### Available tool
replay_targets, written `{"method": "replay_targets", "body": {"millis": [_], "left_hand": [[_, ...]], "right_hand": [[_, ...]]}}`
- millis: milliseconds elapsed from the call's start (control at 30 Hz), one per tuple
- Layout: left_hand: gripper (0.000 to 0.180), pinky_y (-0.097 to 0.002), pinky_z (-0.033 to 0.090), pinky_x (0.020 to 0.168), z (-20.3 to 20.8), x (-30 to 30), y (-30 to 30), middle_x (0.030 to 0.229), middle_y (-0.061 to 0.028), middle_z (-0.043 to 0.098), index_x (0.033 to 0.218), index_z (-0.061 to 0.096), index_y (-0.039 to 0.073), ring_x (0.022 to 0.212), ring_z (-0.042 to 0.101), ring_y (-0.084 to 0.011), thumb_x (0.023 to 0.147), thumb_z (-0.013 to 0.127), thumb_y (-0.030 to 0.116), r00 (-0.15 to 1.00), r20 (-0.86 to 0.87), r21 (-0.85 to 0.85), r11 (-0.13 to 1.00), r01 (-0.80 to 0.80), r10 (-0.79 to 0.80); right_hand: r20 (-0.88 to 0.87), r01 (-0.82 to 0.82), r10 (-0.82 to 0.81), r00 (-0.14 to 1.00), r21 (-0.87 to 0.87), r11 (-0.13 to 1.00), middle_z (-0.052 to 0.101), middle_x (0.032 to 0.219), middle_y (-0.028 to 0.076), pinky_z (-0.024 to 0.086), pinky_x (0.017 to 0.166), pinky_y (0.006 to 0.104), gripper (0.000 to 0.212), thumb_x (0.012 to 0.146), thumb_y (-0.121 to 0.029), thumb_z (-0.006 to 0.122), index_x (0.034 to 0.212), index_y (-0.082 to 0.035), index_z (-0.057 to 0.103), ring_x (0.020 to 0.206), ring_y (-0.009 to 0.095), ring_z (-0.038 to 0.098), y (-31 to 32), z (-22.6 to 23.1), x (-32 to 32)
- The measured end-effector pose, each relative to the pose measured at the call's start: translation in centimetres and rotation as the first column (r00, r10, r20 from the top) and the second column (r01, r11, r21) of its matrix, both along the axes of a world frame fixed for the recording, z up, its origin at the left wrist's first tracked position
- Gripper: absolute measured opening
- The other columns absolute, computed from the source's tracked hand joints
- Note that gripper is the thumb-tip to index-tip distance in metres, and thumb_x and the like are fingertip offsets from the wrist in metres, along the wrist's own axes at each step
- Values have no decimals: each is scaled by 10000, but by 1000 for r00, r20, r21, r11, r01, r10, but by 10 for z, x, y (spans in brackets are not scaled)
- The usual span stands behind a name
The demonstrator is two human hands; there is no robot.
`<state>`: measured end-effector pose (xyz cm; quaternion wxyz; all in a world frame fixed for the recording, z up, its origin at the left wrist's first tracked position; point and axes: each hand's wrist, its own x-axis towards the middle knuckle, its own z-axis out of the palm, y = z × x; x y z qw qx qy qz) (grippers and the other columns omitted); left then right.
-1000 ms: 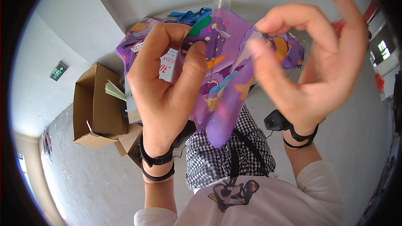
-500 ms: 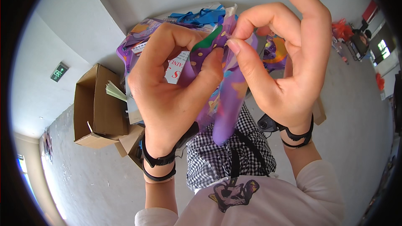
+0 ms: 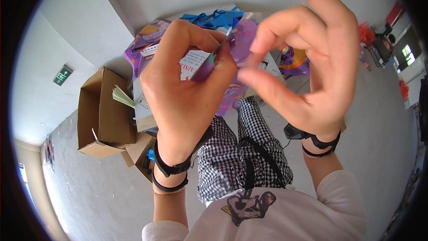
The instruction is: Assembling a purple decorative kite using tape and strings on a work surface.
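Note:
My left hand [image 3: 189,78] is closed in a pinch on a thin purple printed plastic film [image 3: 243,40]. The film stands up past its fingertips, and a folded strip shows below the thumb. A lower purple part hangs beneath the hands. What lies inside the left fist is hidden. Close on the right is my right hand [image 3: 307,67], smeared by motion. Its thumb and forefinger tips look apart beside the film, and another finger stretches upward.
Behind the hands stands a surface with purple printed packages [image 3: 151,33], blue straps [image 3: 214,18] and a white printed sheet [image 3: 189,62]. An open cardboard box [image 3: 111,107] stands at the left, with pale paper strips [image 3: 121,96] beside it. Red plastic [image 3: 366,33] shows far right.
My right hand has drawn slightly right, its pinch on the film loosened. The film's dotted, green-edged part has turned out of sight, and the long hanging purple part has swung up from my lap.

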<state>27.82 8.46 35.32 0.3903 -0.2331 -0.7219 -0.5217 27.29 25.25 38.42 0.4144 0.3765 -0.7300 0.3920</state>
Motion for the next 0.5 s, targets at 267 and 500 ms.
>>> {"method": "replay_targets", "body": {"millis": [267,500], "left_hand": [[168,-216,484,791,5,2,-8,924,-46,642,944,576,-29,846,597,-81,833,701,-43,957,180,164,967,197,-226],[241,-233,482,820,9,3,-6,986,-68,658,1063,587,-44,881,607,-96,853,696,2,900,180,204,910,361,-397]], "right_hand": [[129,-68,81,988,-102,992,646,974,60,433,806,249,579,779,12,711,1301,57,465,886,111,589,12,7,-6],[162,-111,116,980,-44,993,645,980,63,434,809,247,579,784,12,710,1304,62,462,895,109,590,6,5,-6]]}}
